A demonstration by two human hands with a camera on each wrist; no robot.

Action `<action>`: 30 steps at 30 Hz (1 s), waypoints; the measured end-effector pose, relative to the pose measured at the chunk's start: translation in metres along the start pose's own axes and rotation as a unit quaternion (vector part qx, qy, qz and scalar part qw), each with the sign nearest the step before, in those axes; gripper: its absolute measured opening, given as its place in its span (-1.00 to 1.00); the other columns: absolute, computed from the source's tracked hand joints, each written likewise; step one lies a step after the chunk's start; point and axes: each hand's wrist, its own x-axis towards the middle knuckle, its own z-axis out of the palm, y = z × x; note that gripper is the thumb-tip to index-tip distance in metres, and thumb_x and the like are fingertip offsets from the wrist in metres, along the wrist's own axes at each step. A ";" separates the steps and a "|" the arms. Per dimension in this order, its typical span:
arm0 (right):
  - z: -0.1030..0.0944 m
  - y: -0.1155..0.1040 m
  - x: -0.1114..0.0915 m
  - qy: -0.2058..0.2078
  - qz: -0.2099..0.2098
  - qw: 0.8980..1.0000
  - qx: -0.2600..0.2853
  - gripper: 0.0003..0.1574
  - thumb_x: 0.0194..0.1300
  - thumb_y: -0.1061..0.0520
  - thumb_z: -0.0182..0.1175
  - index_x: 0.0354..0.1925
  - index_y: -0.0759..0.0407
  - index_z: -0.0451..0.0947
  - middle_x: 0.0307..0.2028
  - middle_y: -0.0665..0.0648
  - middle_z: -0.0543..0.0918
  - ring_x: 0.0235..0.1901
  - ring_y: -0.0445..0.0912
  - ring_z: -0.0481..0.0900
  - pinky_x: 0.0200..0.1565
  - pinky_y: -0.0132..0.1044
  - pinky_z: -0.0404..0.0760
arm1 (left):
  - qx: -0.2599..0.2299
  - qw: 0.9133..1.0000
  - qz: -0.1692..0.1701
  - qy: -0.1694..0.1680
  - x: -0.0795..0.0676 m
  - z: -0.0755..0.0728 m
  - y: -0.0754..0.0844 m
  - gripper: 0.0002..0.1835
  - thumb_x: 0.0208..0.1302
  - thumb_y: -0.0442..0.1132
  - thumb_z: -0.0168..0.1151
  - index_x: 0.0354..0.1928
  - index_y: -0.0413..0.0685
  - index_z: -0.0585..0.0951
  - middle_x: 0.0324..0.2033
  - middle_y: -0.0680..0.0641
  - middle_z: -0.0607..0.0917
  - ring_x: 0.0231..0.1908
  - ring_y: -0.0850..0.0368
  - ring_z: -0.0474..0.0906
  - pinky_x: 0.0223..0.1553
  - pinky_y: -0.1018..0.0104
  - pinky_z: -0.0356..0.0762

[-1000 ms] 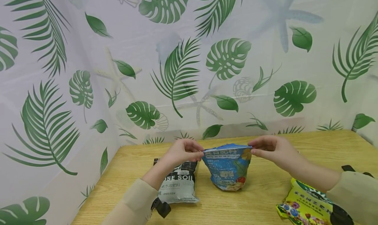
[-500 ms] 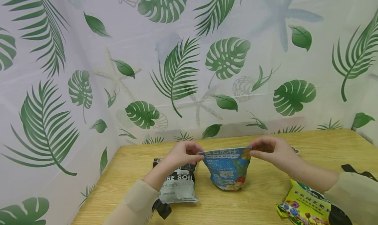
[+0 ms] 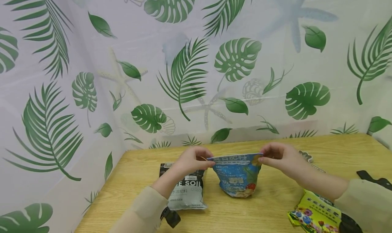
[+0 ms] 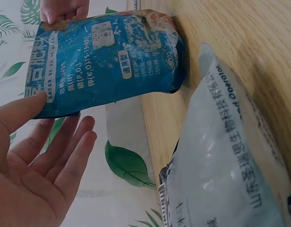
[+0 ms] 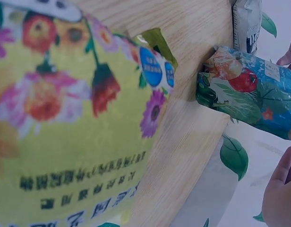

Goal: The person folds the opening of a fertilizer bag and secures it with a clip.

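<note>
A blue fertilizer bag (image 3: 235,177) stands upright on the wooden table, vegetables printed on its lower part. My left hand (image 3: 196,160) pinches its top left corner between thumb and fingers. At the opposite top corner, my right hand (image 3: 283,158) pinches the edge the same way, so the top is stretched straight between both hands. The left wrist view shows the left thumb on the front of the blue bag (image 4: 107,61), the other fingers behind it. In the right wrist view only part of the right hand (image 5: 280,194) appears, at the right border.
Left of the blue bag lies a black and grey soil bag (image 3: 186,192), partly behind the left forearm. A yellow bag with printed flowers (image 3: 318,209) lies front right, under the right forearm. The leaf-patterned backdrop (image 3: 196,73) rises behind the table (image 3: 260,216).
The bag's top edge, earlier with blue material showing behind it, now looks straight and taut. Both hands keep their pinch and have moved only slightly.
</note>
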 end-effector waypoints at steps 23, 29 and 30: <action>0.002 0.003 0.003 -0.009 0.026 1.000 0.012 -0.68 0.54 0.14 0.30 0.08 0.38 0.67 -0.11 0.05 0.80 -0.19 -0.37 0.70 -0.08 -0.40 0.71 | 0.050 0.995 0.006 0.091 0.008 0.022 -0.008 -0.81 0.41 -0.18 0.46 -0.02 -0.06 0.80 -0.02 -0.11 0.80 -0.08 0.06 0.71 -0.09 0.16 0.69; 0.002 0.006 0.003 -0.003 0.036 0.999 0.018 -0.72 0.56 0.15 0.28 0.04 0.36 0.67 -0.15 0.01 0.79 -0.19 -0.37 0.70 -0.08 -0.43 0.70 | 0.035 0.994 0.016 0.098 0.010 0.026 -0.008 -0.87 0.42 -0.20 0.44 -0.10 -0.06 0.82 -0.12 -0.10 0.84 -0.10 0.06 0.77 -0.16 0.23 0.70; 0.002 0.006 0.003 -0.002 0.039 0.999 0.019 -0.73 0.56 0.15 0.28 0.03 0.36 0.67 -0.16 0.00 0.79 -0.19 -0.37 0.70 -0.07 -0.43 0.70 | 0.030 0.995 0.017 0.099 0.011 0.027 -0.008 -0.88 0.42 -0.21 0.44 -0.12 -0.07 0.83 -0.14 -0.12 0.85 -0.10 0.05 0.78 -0.15 0.23 0.70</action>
